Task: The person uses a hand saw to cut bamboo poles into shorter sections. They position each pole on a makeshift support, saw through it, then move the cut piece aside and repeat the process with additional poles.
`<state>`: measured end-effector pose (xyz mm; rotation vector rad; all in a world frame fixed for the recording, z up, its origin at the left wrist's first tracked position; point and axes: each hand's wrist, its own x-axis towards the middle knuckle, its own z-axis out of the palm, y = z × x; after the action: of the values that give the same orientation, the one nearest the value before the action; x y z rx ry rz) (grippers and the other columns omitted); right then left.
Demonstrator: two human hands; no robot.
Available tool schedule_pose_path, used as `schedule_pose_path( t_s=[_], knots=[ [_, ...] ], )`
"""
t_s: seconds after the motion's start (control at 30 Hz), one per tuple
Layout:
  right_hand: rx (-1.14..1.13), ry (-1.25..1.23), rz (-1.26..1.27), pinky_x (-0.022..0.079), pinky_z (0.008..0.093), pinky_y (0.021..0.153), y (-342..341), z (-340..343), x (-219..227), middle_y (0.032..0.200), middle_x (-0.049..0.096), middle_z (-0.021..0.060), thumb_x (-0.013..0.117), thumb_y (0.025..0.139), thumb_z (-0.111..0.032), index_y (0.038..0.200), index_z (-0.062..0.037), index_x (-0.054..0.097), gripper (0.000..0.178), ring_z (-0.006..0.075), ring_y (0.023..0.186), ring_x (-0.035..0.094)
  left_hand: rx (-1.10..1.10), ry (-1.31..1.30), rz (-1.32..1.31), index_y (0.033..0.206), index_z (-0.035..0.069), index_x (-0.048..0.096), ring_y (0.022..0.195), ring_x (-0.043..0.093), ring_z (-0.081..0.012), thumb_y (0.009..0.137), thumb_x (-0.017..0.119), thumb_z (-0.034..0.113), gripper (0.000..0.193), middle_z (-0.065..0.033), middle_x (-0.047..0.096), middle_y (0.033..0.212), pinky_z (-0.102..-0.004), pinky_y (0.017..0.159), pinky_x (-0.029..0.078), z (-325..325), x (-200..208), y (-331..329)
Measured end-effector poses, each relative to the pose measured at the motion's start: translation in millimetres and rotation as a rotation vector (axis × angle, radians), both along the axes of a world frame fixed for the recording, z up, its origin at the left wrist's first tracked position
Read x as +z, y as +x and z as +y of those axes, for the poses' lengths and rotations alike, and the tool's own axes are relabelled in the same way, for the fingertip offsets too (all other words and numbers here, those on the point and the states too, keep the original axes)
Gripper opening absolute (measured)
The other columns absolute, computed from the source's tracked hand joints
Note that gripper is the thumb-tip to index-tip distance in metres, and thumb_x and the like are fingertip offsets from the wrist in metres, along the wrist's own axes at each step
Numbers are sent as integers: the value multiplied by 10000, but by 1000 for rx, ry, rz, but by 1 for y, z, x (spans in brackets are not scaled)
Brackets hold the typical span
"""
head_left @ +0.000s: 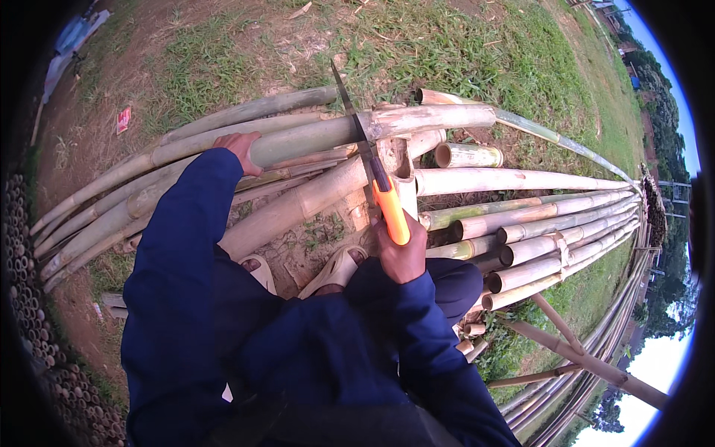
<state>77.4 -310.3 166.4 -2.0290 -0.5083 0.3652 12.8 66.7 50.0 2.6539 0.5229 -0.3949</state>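
In the head view, a pruning-style handsaw (389,206) is held firmly in the right hand (403,252) at 4 o'clock, its orange handle being wrapped by the fingers. The dark saw blade (347,101) is laid crosswise over a thick bamboo pole (313,140) just above the centre, with its tip aimed near 12 o'clock — past the pole's far edge and over grass (462,45). The same pole is clasped from above by the left hand (240,151) at 10 o'clock, thumb and fingers set wide apart; a bare stretch of pole is left between that hand and the blade.

Below the pole, a diagonal bamboo pole (298,205) is seen running down toward 8 o'clock. Room on the near side is narrowed by the bent right knee (458,287) beside the right hand, and by the sandals (335,273) at 6 o'clock. At 2 o'clock a short bamboo offcut (468,156) is seen, its round cut edge turned left. At 3 o'clock a row of bamboo poles (555,240) is fanned out, open ends facing the right hand — only a small gap being left between.
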Motion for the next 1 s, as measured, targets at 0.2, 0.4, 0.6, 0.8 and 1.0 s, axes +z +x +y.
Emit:
schedule_pose_path(
  t_s=[0.2,0.4,0.6,0.8,1.0],
  knots=[
    [-70,70,109,460,329,497,-6,-4,-6,605,585,66,692,948,-69,971,53,661,129,139,501,576,-55,267,-392,1365,79,481,1154,628,-393,633,917,371,901,-162,643,1213,-504,994,502,-29,-16,-24],
    [-10,40,2,500,365,575,-11,-22,-14,685,640,168,732,934,-84,958,44,646,156,245,571,638,2,244,-192,1276,85,514,1158,619,-412,637,911,277,777,-170,648,1197,-507,1001,488,-9,-38,-14],
    [-48,-77,-7,534,383,617,-75,-111,26,756,678,175,755,905,-64,1045,15,689,174,352,656,701,-32,129,-159,1226,62,536,1081,651,-434,622,891,214,717,-209,673,1149,-510,916,530,-7,-13,-8],
    [-25,48,65,512,382,594,-22,-28,28,709,647,161,753,902,-55,926,37,641,147,250,595,654,-70,52,-189,1235,59,552,1066,663,-437,627,879,220,708,-231,690,1146,-508,904,532,-5,-2,-8],
    [-69,45,1,547,346,674,-48,-73,17,793,707,144,748,913,-65,1074,38,698,197,201,701,708,-30,134,-196,1227,53,573,1037,664,-456,608,869,212,705,-238,702,1101,-512,887,537,-8,8,-10]
  ],
)
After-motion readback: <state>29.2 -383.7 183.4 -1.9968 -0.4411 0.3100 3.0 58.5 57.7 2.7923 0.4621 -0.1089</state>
